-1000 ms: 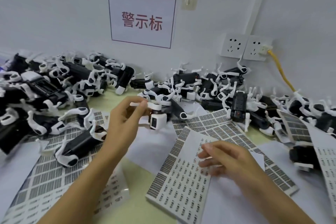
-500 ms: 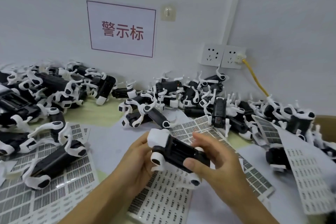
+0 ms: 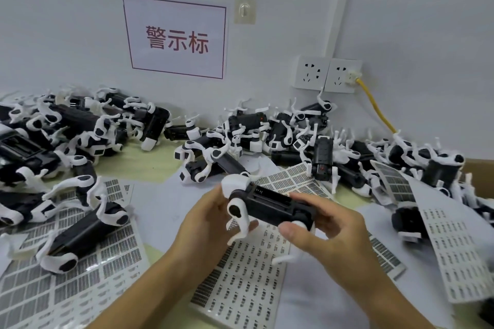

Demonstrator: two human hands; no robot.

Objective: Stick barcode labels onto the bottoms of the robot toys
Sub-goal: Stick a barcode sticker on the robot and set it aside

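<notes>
Both hands hold one robot toy (image 3: 270,205) above the label sheet (image 3: 240,283) on the surface (image 3: 149,165). The left hand (image 3: 205,224) grips its white head end; the right hand (image 3: 328,230) grips its rear. Black underside faces up.

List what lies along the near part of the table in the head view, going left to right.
Barcode sheet at the left edge → black-and-white toy lying on it → left hand → held robot toy → right hand → label sheet at the right.
</notes>
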